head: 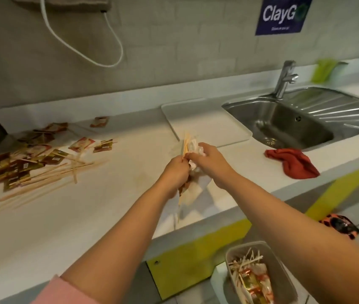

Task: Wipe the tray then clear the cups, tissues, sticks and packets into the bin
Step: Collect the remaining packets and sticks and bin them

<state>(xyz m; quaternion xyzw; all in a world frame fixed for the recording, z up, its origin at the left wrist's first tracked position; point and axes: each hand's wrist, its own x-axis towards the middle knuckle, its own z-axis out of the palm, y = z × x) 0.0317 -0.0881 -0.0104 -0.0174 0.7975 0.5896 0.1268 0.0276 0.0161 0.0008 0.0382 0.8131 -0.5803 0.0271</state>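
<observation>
holding a messy bundle (192, 190) of crumpled tissue (192, 148) and wooden sticks (186, 142), both hands meet over the white counter (86, 227) near its front edge. the left hand (175, 173) has its fingers curled tight round the middle of the bundle, with the sticks poking up out of the top of the fist. the right hand (210, 159) is on the other side, fingers bent and pinching the wad of tissue at the top; the fingertips are hidden behind the paper so i can't tell exactly how they lie. the tray (209, 121) sits flat on the counter just behind the hands, right beside the sink (283, 126). a red cloth (292, 163) is bunched up on the counter in front of the sink. way over on the left there's a pile of packets (18, 165) with loose sticks (51, 175) scattered through and under it, well apart from the hands, plus one stray packet (99, 121) further back near the wall. the grey bin (285, 268) is down below the counter edge, under the right forearm, and it's got sticks, packets and white paper in it.
</observation>
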